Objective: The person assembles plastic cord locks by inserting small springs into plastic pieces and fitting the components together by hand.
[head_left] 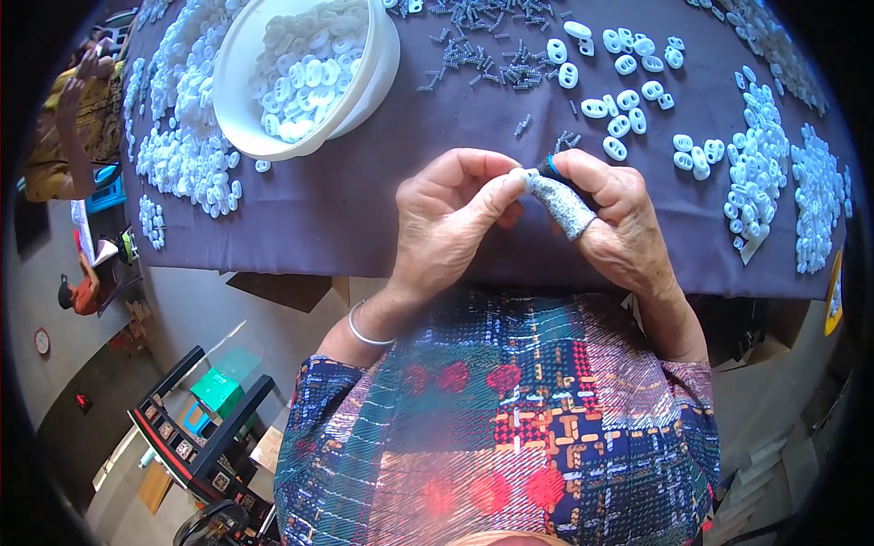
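My left hand, a pale bracelet on its wrist, pinches a small white plastic piece between thumb and index finger. Meeting it at the same piece, my right hand has its fingers closed; its thumb wears a grey speckled cloth sleeve and a dark band with a blue edge wraps an index fingertip. The fingers cover most of the piece, so its exact shape is hidden. Just beyond the hands lie a few small metal springs and loose white oval two-hole cord locks.
A white tub of white plastic parts stands tilted at the back left of the dark tablecloth. Heaps of white parts lie left, more right. A spring pile is at the back. Another person is at the far left.
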`<state>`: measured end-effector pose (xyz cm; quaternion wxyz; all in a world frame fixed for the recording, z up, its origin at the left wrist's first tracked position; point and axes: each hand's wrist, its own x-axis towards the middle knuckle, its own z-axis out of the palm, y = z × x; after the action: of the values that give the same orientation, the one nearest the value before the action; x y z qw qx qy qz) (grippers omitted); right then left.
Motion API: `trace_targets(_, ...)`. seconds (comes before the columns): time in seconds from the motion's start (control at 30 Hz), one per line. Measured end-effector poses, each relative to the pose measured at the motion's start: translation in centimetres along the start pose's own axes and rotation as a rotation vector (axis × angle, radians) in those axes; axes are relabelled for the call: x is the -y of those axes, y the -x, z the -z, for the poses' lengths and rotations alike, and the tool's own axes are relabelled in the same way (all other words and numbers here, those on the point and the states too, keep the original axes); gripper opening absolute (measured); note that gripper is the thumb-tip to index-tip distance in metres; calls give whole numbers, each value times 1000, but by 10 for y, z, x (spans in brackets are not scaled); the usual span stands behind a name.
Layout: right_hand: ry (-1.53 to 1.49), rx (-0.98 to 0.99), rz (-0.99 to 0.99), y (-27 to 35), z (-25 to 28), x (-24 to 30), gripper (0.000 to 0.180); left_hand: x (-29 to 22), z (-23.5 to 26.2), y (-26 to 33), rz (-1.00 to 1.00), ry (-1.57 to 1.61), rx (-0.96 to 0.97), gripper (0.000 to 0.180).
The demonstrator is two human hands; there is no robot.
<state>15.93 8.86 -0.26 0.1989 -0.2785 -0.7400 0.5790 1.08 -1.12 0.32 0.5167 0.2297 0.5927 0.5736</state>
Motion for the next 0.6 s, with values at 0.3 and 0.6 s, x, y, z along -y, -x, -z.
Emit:
trace_targets(0.3, 87, -2, 92, -2, 3, -2, 14, 1, -4, 1, -18, -22, -26, 15)
trace_targets(0.6, 38, 60, 62, -5, 6, -3, 12, 3, -7, 4, -39, -95, -75, 16)
